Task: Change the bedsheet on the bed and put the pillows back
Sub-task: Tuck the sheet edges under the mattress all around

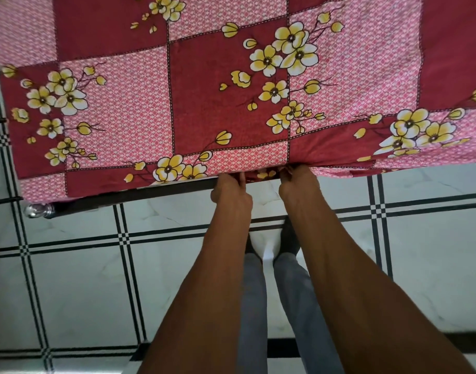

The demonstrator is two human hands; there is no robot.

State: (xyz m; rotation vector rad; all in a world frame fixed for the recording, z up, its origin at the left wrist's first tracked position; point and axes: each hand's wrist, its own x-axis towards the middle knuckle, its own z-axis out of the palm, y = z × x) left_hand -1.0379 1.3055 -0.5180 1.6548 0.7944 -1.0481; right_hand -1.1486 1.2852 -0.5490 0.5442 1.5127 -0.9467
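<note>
Floor (pixel 77 290): glossy white tiles with faint marble-like veining, laid in large squares. Each joint is marked by paired black lines (pixel 129 265); where the lines cross they form small checkered knots. The pattern runs across the whole lower half of the view and up the left edge. Soft reflections of light show on the tiles, brightest in a patch near the middle. A dark metal frame rail (pixel 134 195) runs level along the near side of the furniture, ending at the left in a shiny chrome knob (pixel 38 211). A dark band (pixel 282 346) crosses the floor near the bottom.
</note>
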